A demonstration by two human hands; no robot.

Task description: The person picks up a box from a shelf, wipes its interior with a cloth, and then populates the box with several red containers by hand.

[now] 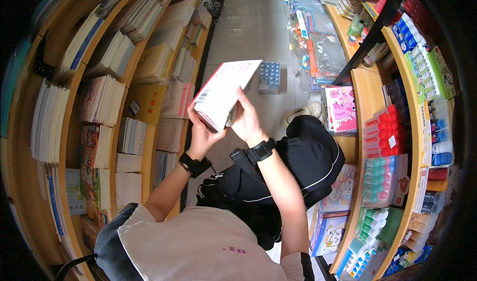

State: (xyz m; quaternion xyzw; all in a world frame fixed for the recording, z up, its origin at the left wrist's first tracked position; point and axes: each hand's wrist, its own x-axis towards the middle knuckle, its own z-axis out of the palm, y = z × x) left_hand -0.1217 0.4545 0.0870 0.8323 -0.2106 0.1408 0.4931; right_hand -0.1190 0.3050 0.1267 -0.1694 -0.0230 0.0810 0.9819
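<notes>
In front of me, above the floor, is a white cardboard box (228,91) with red edges, a barcode and print on its side. My left hand (203,130) grips its lower left end, thumb along the near edge. On the right side my right hand (249,122) holds the box, its thumb pointing up beside it; the other fingers are largely hidden. Something greyish and clear (231,116) shows between the box and my right palm, too covered to identify. Both wrists wear black straps.
A pack of blue-capped bottles (269,77) stands on the floor beyond the box. Wooden shelves with notebooks (102,100) rise at left. At right, shelves carry red-capped bottles (382,130) and a pink party bag (341,108). A wire basket (210,0) sits at the aisle's far end.
</notes>
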